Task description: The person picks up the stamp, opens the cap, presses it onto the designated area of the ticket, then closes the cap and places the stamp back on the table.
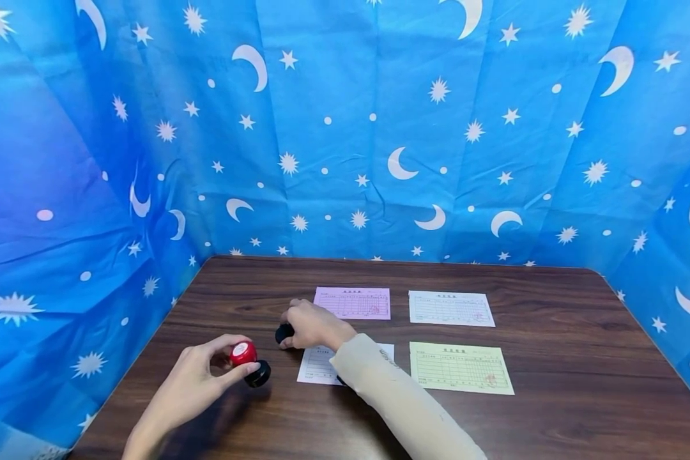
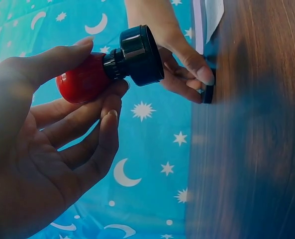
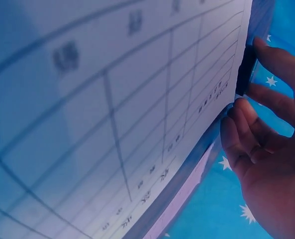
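My left hand (image 1: 198, 374) pinches a stamp by its round red handle (image 1: 244, 353), thumb on one side and fingers on the other. The stamp's black base (image 2: 141, 56) points away from the palm and is held above the table. Farther forward, my right hand (image 1: 313, 324) grips a flat, round black cap (image 1: 284, 332) down at the tabletop, between thumb and fingers. In the right wrist view the cap (image 3: 246, 69) shows as a dark strip beside the thumb. A white printed form (image 1: 316, 367) lies just under the right wrist, partly hidden by the sleeve.
Behind the right hand is a pink form (image 1: 356, 303). To the right lie another white form (image 1: 451, 308) and a yellow-green form (image 1: 460, 369), all three with a red mark. Blue star-patterned cloth (image 1: 345, 128) hangs around the brown wooden table (image 1: 581, 358).
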`<act>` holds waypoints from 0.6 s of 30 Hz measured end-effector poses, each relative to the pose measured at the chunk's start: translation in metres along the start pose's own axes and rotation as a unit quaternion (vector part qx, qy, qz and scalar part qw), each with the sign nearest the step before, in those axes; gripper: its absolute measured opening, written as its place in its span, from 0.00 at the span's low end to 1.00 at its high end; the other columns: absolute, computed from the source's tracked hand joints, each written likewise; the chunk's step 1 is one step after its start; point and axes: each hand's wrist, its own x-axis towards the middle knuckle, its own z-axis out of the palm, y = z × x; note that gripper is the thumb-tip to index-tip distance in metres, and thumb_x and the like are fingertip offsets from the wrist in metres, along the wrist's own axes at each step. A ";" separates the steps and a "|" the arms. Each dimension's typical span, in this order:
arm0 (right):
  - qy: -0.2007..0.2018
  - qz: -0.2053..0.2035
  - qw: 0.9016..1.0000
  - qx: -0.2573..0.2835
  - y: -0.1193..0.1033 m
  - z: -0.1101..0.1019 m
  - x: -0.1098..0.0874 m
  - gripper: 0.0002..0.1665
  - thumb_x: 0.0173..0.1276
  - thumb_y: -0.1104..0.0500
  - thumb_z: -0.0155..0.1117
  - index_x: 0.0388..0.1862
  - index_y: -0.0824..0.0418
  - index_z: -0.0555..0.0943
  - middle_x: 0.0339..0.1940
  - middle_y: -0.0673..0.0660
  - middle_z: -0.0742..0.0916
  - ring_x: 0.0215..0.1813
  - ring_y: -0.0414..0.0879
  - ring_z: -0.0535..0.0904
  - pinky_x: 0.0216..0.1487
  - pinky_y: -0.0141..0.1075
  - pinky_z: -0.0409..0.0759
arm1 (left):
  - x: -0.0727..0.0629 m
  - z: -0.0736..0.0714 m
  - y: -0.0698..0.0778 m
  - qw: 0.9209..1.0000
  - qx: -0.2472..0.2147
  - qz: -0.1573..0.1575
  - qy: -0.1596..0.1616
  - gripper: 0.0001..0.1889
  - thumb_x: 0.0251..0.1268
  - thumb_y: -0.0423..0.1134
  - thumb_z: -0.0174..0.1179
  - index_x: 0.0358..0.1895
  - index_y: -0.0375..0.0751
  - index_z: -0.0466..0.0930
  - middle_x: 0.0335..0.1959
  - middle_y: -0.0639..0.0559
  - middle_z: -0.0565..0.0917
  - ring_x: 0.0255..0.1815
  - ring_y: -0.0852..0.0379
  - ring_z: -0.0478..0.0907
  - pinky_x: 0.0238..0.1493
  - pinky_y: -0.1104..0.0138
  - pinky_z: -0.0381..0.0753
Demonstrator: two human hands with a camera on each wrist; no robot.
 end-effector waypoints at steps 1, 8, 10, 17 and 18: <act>0.001 0.001 1.000 0.000 0.000 0.000 0.001 0.26 0.69 0.41 0.74 0.60 0.52 0.87 0.51 0.50 0.85 0.48 0.40 0.76 0.48 0.30 0.79 | 0.000 0.000 0.000 1.000 -0.001 -0.001 -0.001 0.25 0.64 0.54 0.74 0.59 0.46 0.85 0.43 0.55 0.91 0.40 0.64 0.85 0.40 0.74 0.85; -0.004 0.004 1.000 0.024 -0.001 0.000 0.000 0.26 0.70 0.42 0.74 0.61 0.53 0.87 0.52 0.50 0.85 0.46 0.39 0.76 0.46 0.29 0.78 | 0.001 0.001 0.002 1.000 -0.005 0.000 -0.006 0.25 0.64 0.55 0.74 0.59 0.47 0.85 0.43 0.56 0.90 0.40 0.64 0.84 0.40 0.75 0.84; -0.004 0.004 0.999 0.038 -0.001 -0.002 -0.001 0.27 0.71 0.43 0.73 0.63 0.55 0.86 0.53 0.50 0.85 0.46 0.39 0.76 0.47 0.29 0.78 | 0.000 0.001 0.002 1.000 -0.005 0.000 -0.007 0.25 0.64 0.55 0.74 0.59 0.47 0.85 0.42 0.56 0.90 0.40 0.64 0.84 0.40 0.75 0.85; 0.003 0.005 0.997 0.075 -0.003 -0.020 -0.010 0.27 0.72 0.46 0.72 0.65 0.57 0.84 0.54 0.52 0.86 0.47 0.40 0.76 0.49 0.29 0.80 | 0.002 0.004 0.004 1.000 -0.004 0.019 0.002 0.23 0.64 0.55 0.74 0.57 0.47 0.86 0.39 0.58 0.89 0.37 0.67 0.83 0.39 0.74 0.85; 0.003 0.003 0.997 0.075 -0.003 -0.023 -0.011 0.26 0.72 0.46 0.72 0.64 0.57 0.84 0.53 0.52 0.86 0.47 0.40 0.76 0.48 0.29 0.80 | 0.002 0.005 0.005 1.000 -0.006 0.021 0.002 0.23 0.63 0.54 0.75 0.56 0.47 0.86 0.36 0.58 0.88 0.35 0.67 0.82 0.37 0.74 0.84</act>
